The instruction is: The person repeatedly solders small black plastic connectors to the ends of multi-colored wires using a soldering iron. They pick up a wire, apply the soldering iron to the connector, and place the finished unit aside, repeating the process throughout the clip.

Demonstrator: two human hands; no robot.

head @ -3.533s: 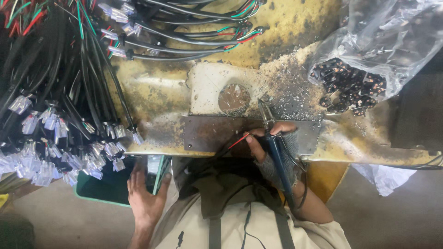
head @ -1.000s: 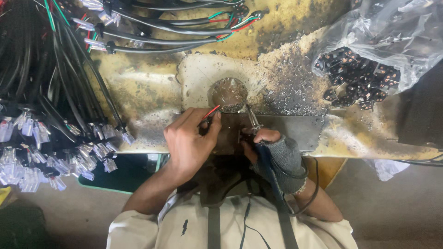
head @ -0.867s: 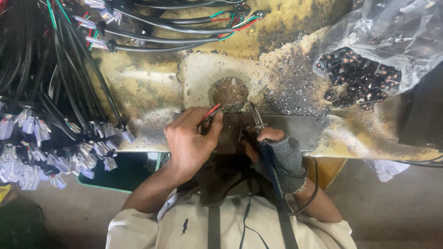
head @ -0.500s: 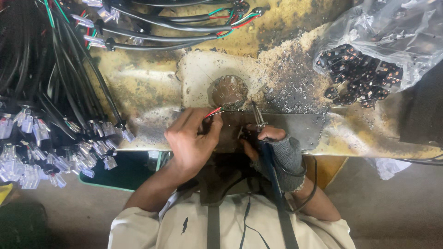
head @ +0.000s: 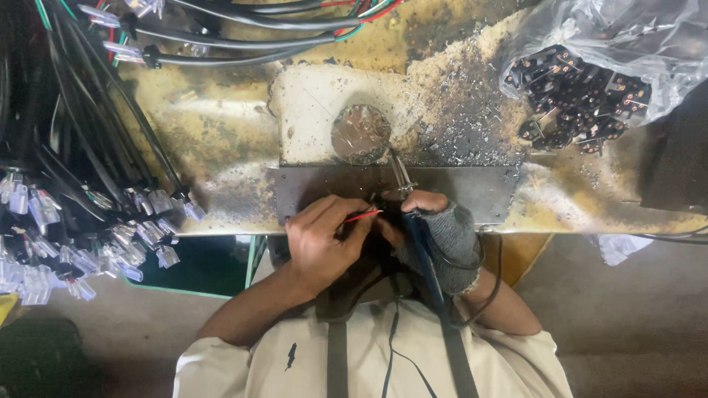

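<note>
The left hand [head: 321, 243] is curled almost closed at the near edge of the desk [head: 214, 140], its fingers pinching a thin red wire [head: 361, 216] whose free end points toward the other hand. The right hand [head: 442, 232], wearing a grey fingerless glove, is closed around the dark handle of a soldering iron [head: 413, 221]; the iron's metal tip [head: 400, 173] reaches away from the person, over a dark metal plate [head: 487, 191] that lies flat along the desk's front edge. The two hands sit just beside each other, and the red wire spans the small gap between them, its end close to the right hand's fingertips. Whether a small part is held there under the fingers cannot be told, as the spot is dark and partly covered.

Just beyond the iron's tip lies a round grey disc [head: 360, 134] on a pale, scorched patch of the desk, with dark metal crumbs scattered to its right. Farther right, a clear plastic bag [head: 627, 37] holds many small black parts [head: 575, 103], well apart from the hands. To the left, bundles of black cables [head: 74, 133] with clear plastic connectors [head: 147, 228] hang over the desk's edge. The iron's cord runs back along the right forearm.
</note>
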